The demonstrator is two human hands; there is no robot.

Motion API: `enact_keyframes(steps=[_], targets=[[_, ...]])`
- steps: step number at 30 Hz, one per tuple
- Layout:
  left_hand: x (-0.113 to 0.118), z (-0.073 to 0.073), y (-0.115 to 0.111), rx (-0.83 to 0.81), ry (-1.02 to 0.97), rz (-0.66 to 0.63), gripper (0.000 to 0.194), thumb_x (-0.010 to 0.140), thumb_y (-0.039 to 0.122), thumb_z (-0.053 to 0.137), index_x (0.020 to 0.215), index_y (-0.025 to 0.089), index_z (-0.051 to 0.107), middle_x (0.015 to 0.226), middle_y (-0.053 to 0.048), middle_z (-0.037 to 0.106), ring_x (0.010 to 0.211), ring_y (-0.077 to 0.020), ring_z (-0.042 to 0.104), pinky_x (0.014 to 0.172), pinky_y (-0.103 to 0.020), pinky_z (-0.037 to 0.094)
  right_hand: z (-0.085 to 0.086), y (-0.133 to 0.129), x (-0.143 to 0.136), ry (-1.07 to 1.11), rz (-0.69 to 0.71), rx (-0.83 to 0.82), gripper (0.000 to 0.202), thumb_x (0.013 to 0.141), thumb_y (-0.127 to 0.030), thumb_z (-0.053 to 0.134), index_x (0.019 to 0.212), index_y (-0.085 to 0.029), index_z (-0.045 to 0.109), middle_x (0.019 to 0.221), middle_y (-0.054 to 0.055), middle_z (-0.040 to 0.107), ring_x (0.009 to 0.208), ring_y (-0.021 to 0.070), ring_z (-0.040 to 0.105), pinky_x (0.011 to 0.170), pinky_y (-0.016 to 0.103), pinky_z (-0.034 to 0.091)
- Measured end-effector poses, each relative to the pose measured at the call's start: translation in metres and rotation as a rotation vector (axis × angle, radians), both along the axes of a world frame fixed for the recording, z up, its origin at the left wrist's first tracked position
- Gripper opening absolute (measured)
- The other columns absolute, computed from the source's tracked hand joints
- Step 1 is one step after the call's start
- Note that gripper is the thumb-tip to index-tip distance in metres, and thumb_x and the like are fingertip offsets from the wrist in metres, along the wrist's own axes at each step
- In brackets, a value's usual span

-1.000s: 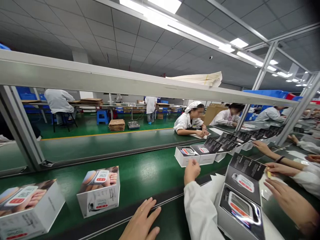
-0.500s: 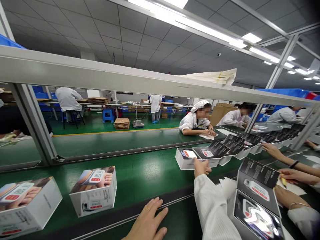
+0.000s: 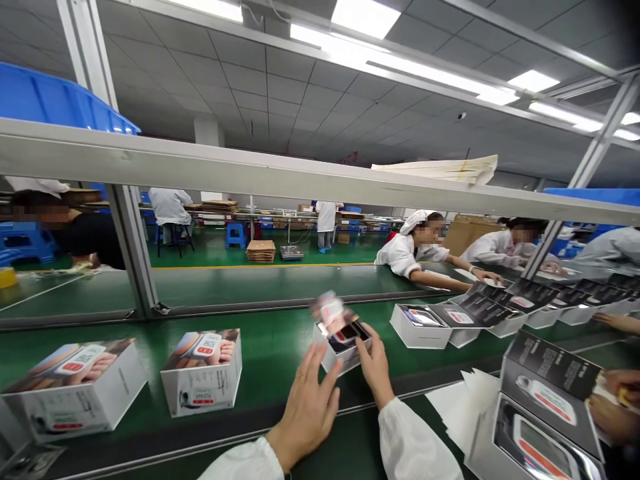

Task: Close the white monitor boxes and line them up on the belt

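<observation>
A blood pressure monitor box stands on the green belt in front of me, its lid tilted up and smeared by motion. Dark packing and part of a device show inside. My right hand grips the box at its right side, thumb towards me. My left hand, fingers stretched and apart, is at the box's near left side; whether the fingertips touch it I cannot tell. To the left sit two closed boxes, one nearer the middle and one at the far left, with a monitor pictured on top.
Open boxes run in a row along the belt to the right. A larger open box stands at the near right by white sheets and another person's hand. A metal rail crosses above. A co-worker leans across the far side.
My right hand has come left from the row of open boxes, and a box with its lid raised is now between my hands. My left hand has reached forward. The view has swung left.
</observation>
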State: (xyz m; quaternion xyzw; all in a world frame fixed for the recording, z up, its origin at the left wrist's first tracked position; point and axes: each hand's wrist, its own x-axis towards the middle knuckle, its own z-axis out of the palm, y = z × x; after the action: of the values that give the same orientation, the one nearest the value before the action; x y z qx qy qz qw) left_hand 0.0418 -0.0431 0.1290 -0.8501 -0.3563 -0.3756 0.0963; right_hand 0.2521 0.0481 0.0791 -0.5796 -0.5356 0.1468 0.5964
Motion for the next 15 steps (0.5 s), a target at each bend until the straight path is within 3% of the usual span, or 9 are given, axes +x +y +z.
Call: enact_keyframes(steps=[3, 6, 8, 10, 13, 15], targets=[[0.002, 0.011, 0.026, 0.062, 0.015, 0.205, 0.059, 0.091, 0.011, 0.047, 0.148, 0.02, 0.037, 0.157, -0.016, 0.028, 0.147, -0.0371, 0.016, 0.116, -0.064, 0.019, 0.007, -0.014, -0.017, -0.088, 0.201, -0.023, 0.047, 0.087, -0.046, 0.053, 0.128, -0.024, 0.06, 0.127, 0.009, 0.059, 0.12, 0.0245, 0.054, 0.107, 0.039, 0.038], [-0.001, 0.004, 0.044, -0.179, 0.048, 0.322, 0.059, 0.091, 0.021, 0.052, 0.147, 0.014, 0.036, 0.154, -0.023, 0.032, 0.138, -0.0418, 0.037, 0.11, -0.064, 0.029, 0.014, -0.022, -0.027, -0.124, 0.284, -0.072, 0.046, 0.087, -0.043, 0.054, 0.13, -0.027, 0.058, 0.131, 0.006, 0.058, 0.123, 0.0233, 0.052, 0.109, 0.038, 0.036], [-0.006, -0.01, 0.047, -0.382, -0.002, 0.301, 0.067, 0.093, 0.026, 0.051, 0.152, 0.012, 0.023, 0.158, -0.026, 0.016, 0.131, -0.0413, 0.047, 0.1, -0.055, 0.045, 0.018, -0.024, -0.033, -0.086, 0.314, -0.114, 0.044, 0.089, -0.045, 0.051, 0.129, -0.027, 0.058, 0.132, 0.005, 0.058, 0.123, 0.0232, 0.052, 0.108, 0.038, 0.036], [-0.014, -0.025, 0.045, -0.517, -0.091, 0.236, 0.078, 0.094, 0.024, 0.049, 0.156, 0.016, 0.001, 0.161, -0.025, -0.003, 0.134, -0.0393, 0.044, 0.093, -0.045, 0.051, 0.021, -0.023, -0.04, -0.034, 0.333, -0.145, 0.044, 0.09, -0.049, 0.049, 0.127, -0.026, 0.057, 0.131, 0.005, 0.059, 0.122, 0.0233, 0.053, 0.106, 0.038, 0.038], [-0.035, -0.039, 0.043, -0.534, -0.124, 0.121, 0.098, 0.089, 0.015, 0.052, 0.152, 0.023, -0.022, 0.161, -0.021, -0.009, 0.145, -0.0368, 0.024, 0.103, -0.047, 0.044, 0.022, -0.017, -0.052, 0.004, 0.304, -0.142, 0.044, 0.088, -0.05, 0.052, 0.123, -0.025, 0.057, 0.13, 0.006, 0.06, 0.12, 0.0244, 0.054, 0.105, 0.039, 0.039], [-0.051, -0.037, 0.046, -0.465, -0.038, 0.09, 0.108, 0.084, 0.01, 0.057, 0.151, 0.027, -0.025, 0.162, -0.018, -0.004, 0.147, -0.0362, 0.017, 0.11, -0.052, 0.036, 0.021, -0.012, -0.058, 0.03, 0.283, -0.149, 0.044, 0.087, -0.052, 0.054, 0.122, -0.025, 0.057, 0.129, 0.006, 0.061, 0.119, 0.0251, 0.055, 0.105, 0.04, 0.039]])
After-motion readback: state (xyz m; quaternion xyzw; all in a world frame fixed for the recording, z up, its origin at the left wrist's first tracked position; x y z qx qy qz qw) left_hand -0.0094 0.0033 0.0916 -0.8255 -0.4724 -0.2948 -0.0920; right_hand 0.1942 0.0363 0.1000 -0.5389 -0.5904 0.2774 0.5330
